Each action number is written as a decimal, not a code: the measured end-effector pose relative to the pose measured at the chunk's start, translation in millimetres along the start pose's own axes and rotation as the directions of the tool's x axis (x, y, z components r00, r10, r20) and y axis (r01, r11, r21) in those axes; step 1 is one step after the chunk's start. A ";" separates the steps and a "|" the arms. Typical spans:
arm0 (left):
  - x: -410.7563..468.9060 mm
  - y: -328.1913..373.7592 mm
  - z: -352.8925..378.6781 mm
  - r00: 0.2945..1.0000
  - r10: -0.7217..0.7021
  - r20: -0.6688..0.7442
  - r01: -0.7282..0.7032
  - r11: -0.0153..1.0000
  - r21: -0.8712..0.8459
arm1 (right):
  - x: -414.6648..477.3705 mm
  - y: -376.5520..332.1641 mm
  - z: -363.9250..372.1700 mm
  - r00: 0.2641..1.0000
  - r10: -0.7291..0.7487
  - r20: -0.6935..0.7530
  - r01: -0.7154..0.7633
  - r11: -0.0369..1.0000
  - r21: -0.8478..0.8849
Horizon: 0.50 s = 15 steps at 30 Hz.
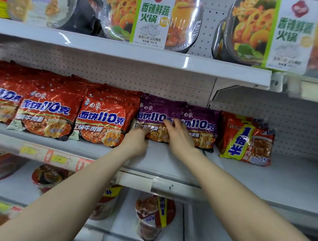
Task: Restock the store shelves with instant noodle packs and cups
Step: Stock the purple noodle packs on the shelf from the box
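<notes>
On the middle shelf [156, 158] two purple noodle packs lie side by side, a left one [154, 109] and a right one [199, 122]. My left hand [137, 141] grips the lower left corner of the left purple pack. My right hand [178, 136] lies on the front of that same pack, fingers spread over its lower right part where it meets the right pack. Red noodle packs [102, 120] stand in rows to the left. A single red and yellow pack [245, 140] leans to the right of the purple ones.
Boxed hot-pot meals [151, 21] fill the top shelf. Noodle cups [154, 216] stand on the shelf below, with another cup [48, 176] at the left. Price tags [58, 158] run along the shelf rail. Bare shelf surface lies right of the red and yellow pack.
</notes>
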<state>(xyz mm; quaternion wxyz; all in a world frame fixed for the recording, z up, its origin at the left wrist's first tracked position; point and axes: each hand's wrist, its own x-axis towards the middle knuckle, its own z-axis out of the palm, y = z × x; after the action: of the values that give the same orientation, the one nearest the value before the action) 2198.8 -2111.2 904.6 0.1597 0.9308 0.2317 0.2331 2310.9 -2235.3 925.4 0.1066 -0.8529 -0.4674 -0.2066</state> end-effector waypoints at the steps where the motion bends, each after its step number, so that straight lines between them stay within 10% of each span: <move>1: -5.5 1.7 -3.0 1.000 0.008 -0.025 -0.008 1.000 -0.019 | -7.8 -0.1 -4.8 1.000 0.010 -0.009 -0.010 1.000 -0.002; 15: -114.5 39.8 -35.9 0.957 0.163 -0.238 -0.237 0.915 -0.327 | -134.2 -19.8 -58.0 0.971 0.097 -0.218 -0.094 0.995 0.024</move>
<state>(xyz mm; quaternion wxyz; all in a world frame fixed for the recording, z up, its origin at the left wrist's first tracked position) 2105.0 -2195.7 909.7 0.2742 0.8767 0.1047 0.3811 2215.4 -2347.4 916.2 0.1729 -0.8458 -0.4125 -0.2908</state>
